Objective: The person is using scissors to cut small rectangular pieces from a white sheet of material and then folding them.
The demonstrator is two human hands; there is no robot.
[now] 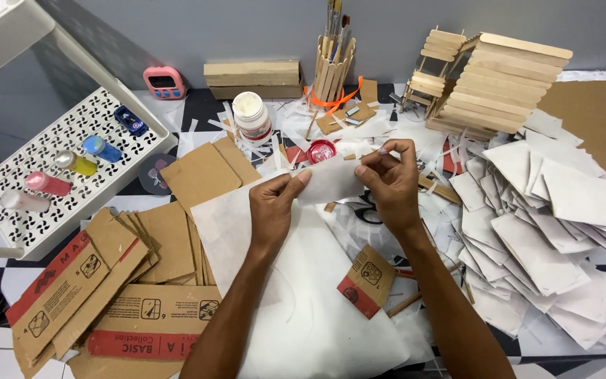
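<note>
Now paper piece [331, 181] betw. hands (both pinching)

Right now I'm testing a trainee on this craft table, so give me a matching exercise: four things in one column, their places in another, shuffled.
Things:
1. white paper piece
2. paint bottles
3. brushes
4. stick house

Places:
A. on the white perforated shelf, left
B. far right, by the wall
C. between left hand and right hand
D. upright in the stick-built holder

Pairs: 1-C, 2-A, 3-D, 4-B
</note>
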